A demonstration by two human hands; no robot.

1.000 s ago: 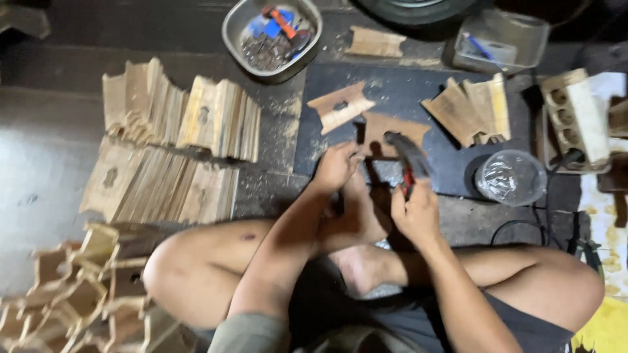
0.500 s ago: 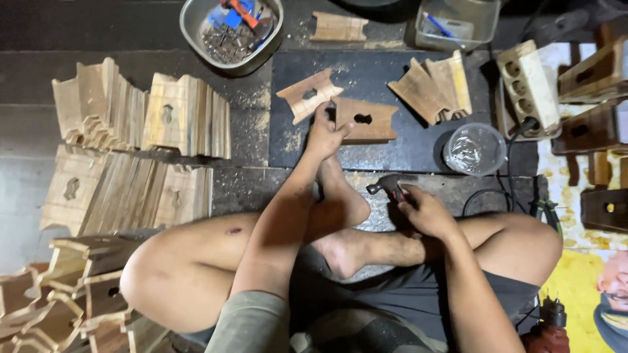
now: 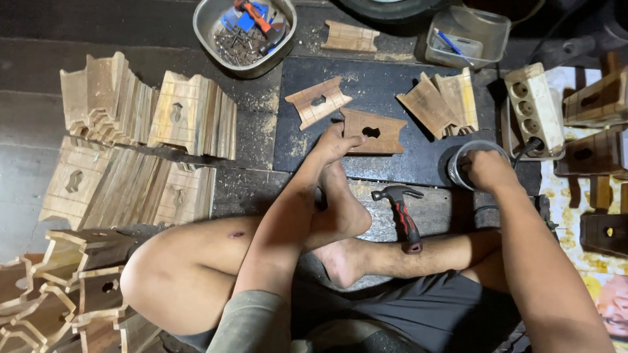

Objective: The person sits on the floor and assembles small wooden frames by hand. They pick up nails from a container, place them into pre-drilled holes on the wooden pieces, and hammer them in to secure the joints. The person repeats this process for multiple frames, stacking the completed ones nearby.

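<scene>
Top-down view of a person sitting cross-legged on a dark floor, bare legs folded, working w/ both hands.

Left hand (image 3: 337, 145) is reaching fwd and resting flat, fingers together, on the near-left corner of a wooden piece w/ a keyhole cutout (image 3: 373, 131); the piece is lying flat on a dark mat (image 3: 392, 85), just ahead of the person's foot; hand is pressing on it, not pinching.

Right hand (image 3: 487, 171) is dipping into a small round clear container (image 3: 458, 167) at the mat's near-right corner; fingers are curled over the rim and down; can't tell if they're pinching anything inside.

A hammer w/ red-and-black grip (image 3: 402, 212) is lying on the floor between the two arms, head pointing away from the person, handle end near the shin; neither hand is touching it.

Also on the mat: a second cutout piece (image 3: 318, 102) sitting tilted, just left of the first; a small leaning stack of similar pieces (image 3: 439, 104) to the right.

Further off: a metal bowl (image 3: 212, 29) holding nails and small tools at top; a clear plastic tub (image 3: 468, 36) top right; one loose wooden piece (image 3: 350, 36) between them; big stacks of wooden pieces (image 3: 144, 144) filling the left side; a white power strip (image 3: 535, 108) at right w/ a plug in it.
</scene>
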